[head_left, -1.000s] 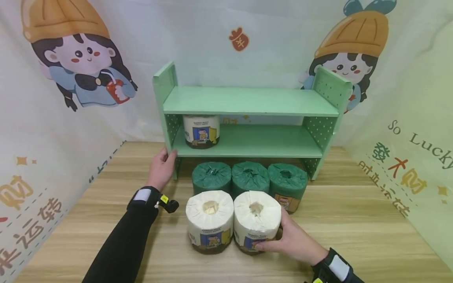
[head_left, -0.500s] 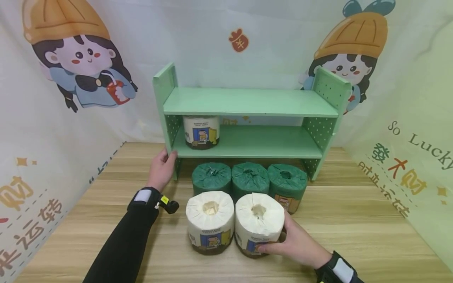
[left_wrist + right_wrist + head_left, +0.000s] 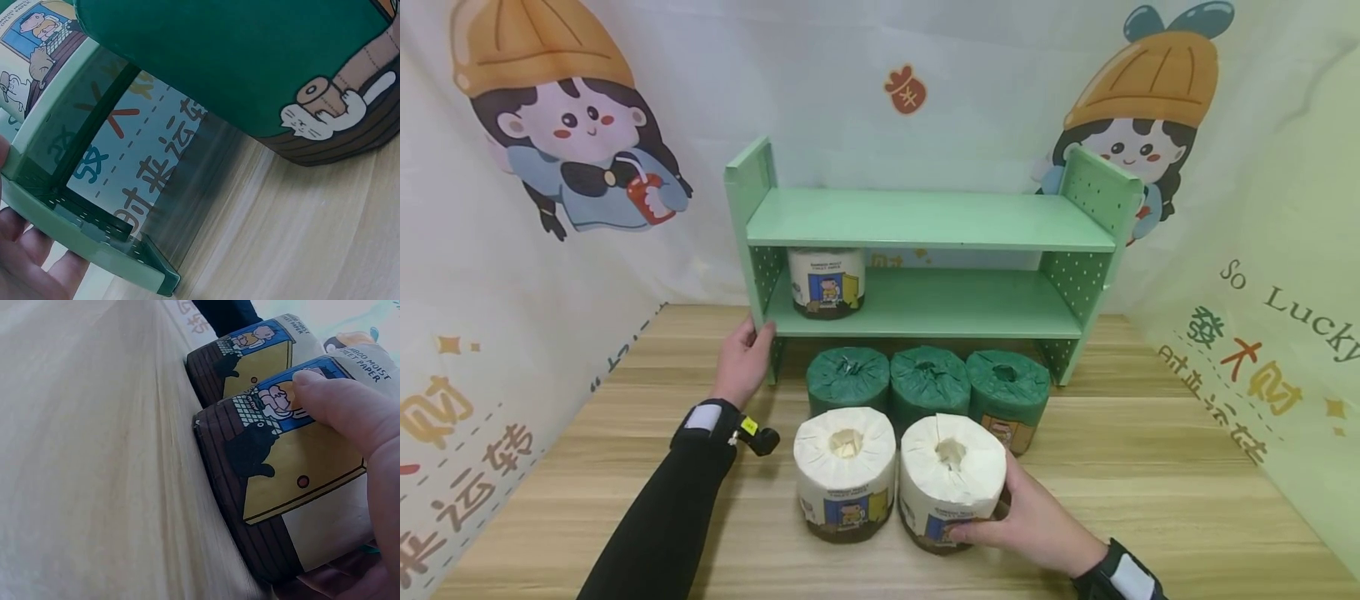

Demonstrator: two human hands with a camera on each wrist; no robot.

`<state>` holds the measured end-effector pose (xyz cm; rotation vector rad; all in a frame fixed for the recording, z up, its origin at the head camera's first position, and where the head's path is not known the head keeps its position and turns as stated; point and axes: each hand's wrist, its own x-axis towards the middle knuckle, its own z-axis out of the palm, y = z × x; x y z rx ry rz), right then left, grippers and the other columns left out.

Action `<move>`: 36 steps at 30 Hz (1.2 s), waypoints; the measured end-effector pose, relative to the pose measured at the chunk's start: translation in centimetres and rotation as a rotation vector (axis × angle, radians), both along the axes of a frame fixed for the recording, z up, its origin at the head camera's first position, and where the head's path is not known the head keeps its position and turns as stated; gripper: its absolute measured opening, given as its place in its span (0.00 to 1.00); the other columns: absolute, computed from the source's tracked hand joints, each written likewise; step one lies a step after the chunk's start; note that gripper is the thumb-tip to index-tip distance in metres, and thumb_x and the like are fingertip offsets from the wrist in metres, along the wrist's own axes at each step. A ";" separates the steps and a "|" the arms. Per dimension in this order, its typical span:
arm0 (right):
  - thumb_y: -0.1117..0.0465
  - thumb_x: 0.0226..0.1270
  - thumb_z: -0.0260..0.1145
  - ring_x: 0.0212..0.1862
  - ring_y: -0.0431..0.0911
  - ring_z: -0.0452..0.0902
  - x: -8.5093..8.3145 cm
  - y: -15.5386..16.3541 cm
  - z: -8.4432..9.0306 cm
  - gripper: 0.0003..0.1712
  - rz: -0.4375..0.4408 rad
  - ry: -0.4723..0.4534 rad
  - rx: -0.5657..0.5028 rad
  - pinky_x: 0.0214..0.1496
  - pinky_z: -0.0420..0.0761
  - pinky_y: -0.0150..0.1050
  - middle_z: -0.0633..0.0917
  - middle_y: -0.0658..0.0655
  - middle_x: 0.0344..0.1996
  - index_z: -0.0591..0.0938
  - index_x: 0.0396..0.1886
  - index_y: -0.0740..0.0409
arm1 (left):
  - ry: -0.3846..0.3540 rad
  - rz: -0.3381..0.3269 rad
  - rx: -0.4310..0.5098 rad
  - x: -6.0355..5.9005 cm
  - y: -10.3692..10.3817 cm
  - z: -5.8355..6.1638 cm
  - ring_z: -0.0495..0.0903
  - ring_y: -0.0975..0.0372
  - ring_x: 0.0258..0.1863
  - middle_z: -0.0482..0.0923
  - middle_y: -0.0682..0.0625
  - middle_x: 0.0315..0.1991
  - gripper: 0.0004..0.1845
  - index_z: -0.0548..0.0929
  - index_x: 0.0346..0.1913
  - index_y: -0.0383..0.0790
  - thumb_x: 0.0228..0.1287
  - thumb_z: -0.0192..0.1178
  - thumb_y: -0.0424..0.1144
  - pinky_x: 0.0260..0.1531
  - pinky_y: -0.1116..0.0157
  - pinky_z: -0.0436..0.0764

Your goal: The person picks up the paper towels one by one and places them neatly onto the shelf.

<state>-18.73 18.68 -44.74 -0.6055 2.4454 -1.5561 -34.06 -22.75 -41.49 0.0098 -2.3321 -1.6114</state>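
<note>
My right hand (image 3: 1037,521) grips the right-hand one of two white-wrapped toilet paper rolls (image 3: 917,496), its thumb across the printed front. Whether that roll's base touches the table I cannot tell. The other white toilet paper roll (image 3: 844,467) stands upright close to its left. With the thumb in front, my left hand (image 3: 741,367) holds the left side panel of a green two-tier shelf (image 3: 898,221). In the left wrist view, fingers (image 3: 37,250) curl around the panel's edge. One more white roll (image 3: 827,283) stands at the left of the shelf's lower tier.
Three green-wrapped toilet paper rolls, left (image 3: 847,379), middle (image 3: 929,379) and right (image 3: 1009,387), stand in a row before the shelf, behind the white pair. Under everything is a wood-grain table (image 3: 1150,483). A printed cloth backdrop (image 3: 820,83) encloses the back and sides.
The gripped white roll has shifted slightly toward me and to the right with my right hand, widening the gap to its neighbour. My left hand keeps its place on the shelf.
</note>
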 end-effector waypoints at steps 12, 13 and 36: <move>0.54 0.56 0.90 0.79 0.59 0.71 0.3 0.1 0.1 0.66 -0.046 -0.017 0.005 0.81 0.66 0.62 0.77 0.58 0.78 0.59 0.88 0.52 | 0.003 0.010 -0.018 -0.7 -0.4 -0.6 0.72 0.46 0.81 0.74 0.40 0.80 0.29 0.73 0.83 0.48 0.89 0.48 0.54 0.80 0.42 0.72; 0.54 0.57 0.90 0.78 0.58 0.71 0.3 0.1 0.1 0.66 -0.045 -0.011 0.004 0.81 0.67 0.61 0.77 0.58 0.78 0.59 0.88 0.52 | 0.003 0.010 -0.018 -0.7 -0.4 -0.7 0.72 0.46 0.81 0.74 0.40 0.80 0.29 0.73 0.83 0.48 0.89 0.48 0.54 0.80 0.42 0.72; 0.58 0.60 0.87 0.78 0.62 0.68 1.1 0.9 2.7 0.59 -0.038 0.105 -0.036 0.76 0.70 0.66 0.76 0.57 0.78 0.63 0.86 0.47 | 0.014 -0.002 -0.008 -0.1 -0.1 -0.2 0.70 0.47 0.82 0.73 0.40 0.80 0.29 0.73 0.83 0.46 0.89 0.48 0.52 0.82 0.44 0.70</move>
